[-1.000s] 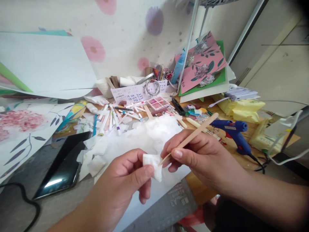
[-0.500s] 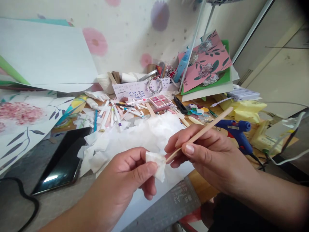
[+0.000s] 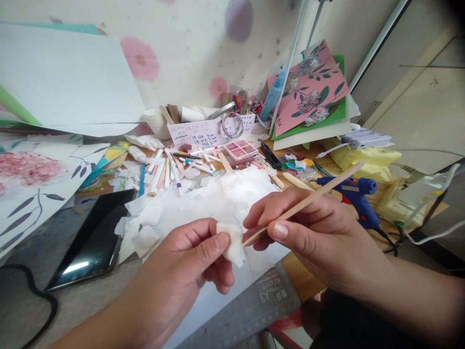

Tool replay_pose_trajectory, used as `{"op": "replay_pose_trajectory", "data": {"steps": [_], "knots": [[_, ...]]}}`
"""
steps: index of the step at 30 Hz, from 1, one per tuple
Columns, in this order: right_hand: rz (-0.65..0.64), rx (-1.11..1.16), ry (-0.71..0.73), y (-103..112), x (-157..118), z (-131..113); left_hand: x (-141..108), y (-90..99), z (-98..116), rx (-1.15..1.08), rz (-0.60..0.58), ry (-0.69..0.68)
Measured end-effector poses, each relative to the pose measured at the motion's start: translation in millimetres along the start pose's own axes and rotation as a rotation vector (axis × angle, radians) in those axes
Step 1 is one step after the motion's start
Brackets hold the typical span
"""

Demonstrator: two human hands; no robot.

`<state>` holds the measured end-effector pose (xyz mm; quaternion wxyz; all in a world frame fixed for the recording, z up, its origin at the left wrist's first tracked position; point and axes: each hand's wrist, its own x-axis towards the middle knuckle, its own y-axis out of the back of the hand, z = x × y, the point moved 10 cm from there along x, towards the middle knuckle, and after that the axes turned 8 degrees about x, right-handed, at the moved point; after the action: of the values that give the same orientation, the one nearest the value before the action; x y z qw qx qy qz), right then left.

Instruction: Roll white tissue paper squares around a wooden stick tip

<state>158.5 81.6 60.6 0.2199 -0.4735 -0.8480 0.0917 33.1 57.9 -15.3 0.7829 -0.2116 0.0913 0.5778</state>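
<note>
My left hand pinches a small piece of white tissue paper between thumb and fingers, above the white sheet. A thin flat wooden stick slants across my right hand, gripped between thumb and fingers. Its lower tip lies at the right edge of the tissue piece; I cannot tell whether they touch. Its upper end points up and right. Beneath and beyond the hands, a heap of white tissue spreads over the sheet, with loose torn pieces at its left.
A black tablet lies at left beside a flower painting. Marker pens and a pink palette lie behind the tissue. At right are a blue glue gun and cables. A grey cutting mat lies under the sheet.
Both hands have shifted slightly left with the tissue piece and the stick. The stick's tip has moved a little away from the tissue's middle, and the view has tilted slightly.
</note>
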Motion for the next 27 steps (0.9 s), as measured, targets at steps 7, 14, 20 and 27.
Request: {"op": "replay_pose_trajectory", "data": {"steps": [7,14,20,27], "knots": [[0.055,0.015,0.038,6.4,0.6,-2.1,1.0,-0.3,3.0,0.036,0.003,-0.015],[0.071,-0.007,0.006,6.3,1.2,0.1,0.3,0.9,3.5,0.117,0.009,-0.022],[0.065,0.037,-0.023,5.3,1.5,2.7,1.1,3.2,6.7,0.158,0.006,-0.028],[0.062,0.089,-0.052,4.3,1.0,4.7,1.0,2.4,4.3,0.184,-0.021,-0.048]]}}
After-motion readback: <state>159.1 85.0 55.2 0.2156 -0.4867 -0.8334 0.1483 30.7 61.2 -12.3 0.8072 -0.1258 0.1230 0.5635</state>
